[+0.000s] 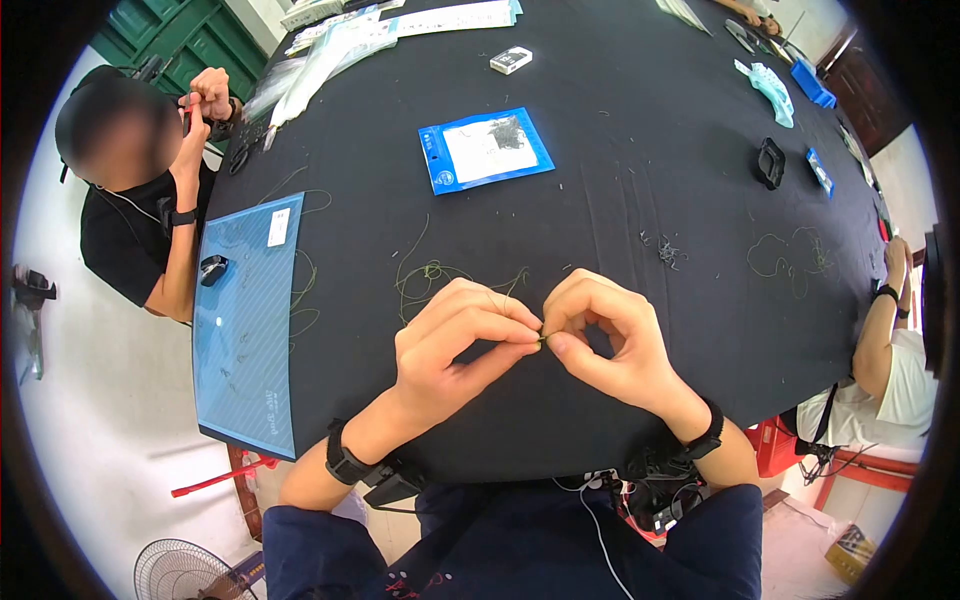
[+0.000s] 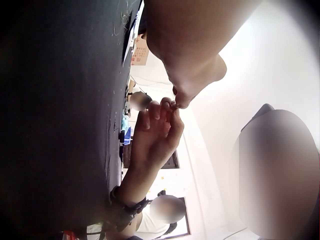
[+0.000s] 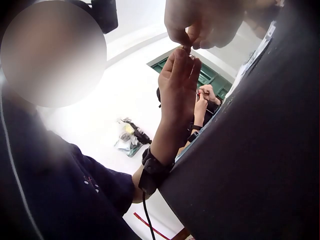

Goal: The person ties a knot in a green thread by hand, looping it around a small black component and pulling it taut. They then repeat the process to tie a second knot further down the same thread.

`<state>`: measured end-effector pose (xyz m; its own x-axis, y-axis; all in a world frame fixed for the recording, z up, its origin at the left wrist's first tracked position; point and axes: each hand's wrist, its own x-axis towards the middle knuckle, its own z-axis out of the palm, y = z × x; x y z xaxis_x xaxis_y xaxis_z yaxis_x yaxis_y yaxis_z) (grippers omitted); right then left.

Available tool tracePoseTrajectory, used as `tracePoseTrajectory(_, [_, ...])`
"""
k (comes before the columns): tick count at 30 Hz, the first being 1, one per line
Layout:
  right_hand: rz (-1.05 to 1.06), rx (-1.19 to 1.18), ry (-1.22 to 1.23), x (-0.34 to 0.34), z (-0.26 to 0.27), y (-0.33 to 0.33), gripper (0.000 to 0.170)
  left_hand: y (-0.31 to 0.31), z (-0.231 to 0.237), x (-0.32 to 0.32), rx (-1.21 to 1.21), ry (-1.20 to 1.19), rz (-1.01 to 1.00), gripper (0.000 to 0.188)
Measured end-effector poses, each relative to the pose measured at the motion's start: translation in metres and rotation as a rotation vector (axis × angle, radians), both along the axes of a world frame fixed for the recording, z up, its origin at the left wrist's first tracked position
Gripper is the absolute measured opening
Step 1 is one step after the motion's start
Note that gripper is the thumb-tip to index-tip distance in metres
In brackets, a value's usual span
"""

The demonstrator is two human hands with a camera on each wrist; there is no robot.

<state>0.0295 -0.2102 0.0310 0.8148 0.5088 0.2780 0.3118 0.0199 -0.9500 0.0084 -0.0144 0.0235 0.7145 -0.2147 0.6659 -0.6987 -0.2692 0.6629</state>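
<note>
Over the near part of the black-covered table, my left hand (image 1: 455,345) and right hand (image 1: 620,345) meet fingertip to fingertip. Between them is a short piece of thin green cord (image 1: 543,338), which both hands pinch between thumb and forefinger. Loose loops of green cord (image 1: 432,272) lie on the cloth just beyond my left hand. In the left wrist view my right hand (image 2: 155,137) reaches up to the left fingertips. The right wrist view shows my left hand (image 3: 180,90) from its thumb side; the pinched bit is mostly hidden by fingers.
A translucent blue sheet (image 1: 245,340) lies at the left edge. Farther back are a blue-edged packet (image 1: 435,160) and a small white box (image 1: 511,60). Dark clippings (image 1: 668,250) and more green cord (image 1: 790,262) lie to the right. Other people sit at both sides.
</note>
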Motion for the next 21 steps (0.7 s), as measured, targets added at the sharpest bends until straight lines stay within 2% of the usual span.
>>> tracePoseTrajectory(8, [0.032,-0.047,0.037,-0.001,0.003,-0.002,0.012,-0.001,-0.003,0.001,0.089,-0.115,0.029,0.021])
tracePoseTrajectory(11, [-0.059,-0.077,-0.06,-0.002,0.001,0.001,0.012,-0.003,-0.005,0.001,0.125,-0.142,0.068,0.022])
tracePoseTrajectory(18, [-0.185,-0.146,-0.139,0.005,0.002,-0.001,0.012,-0.001,-0.01,0.005,0.002,0.032,0.146,0.018])
tracePoseTrajectory(21, [-0.27,-0.148,-0.17,0.009,0.001,-0.004,0.012,0.003,-0.015,0.003,-0.154,0.235,0.134,0.01])
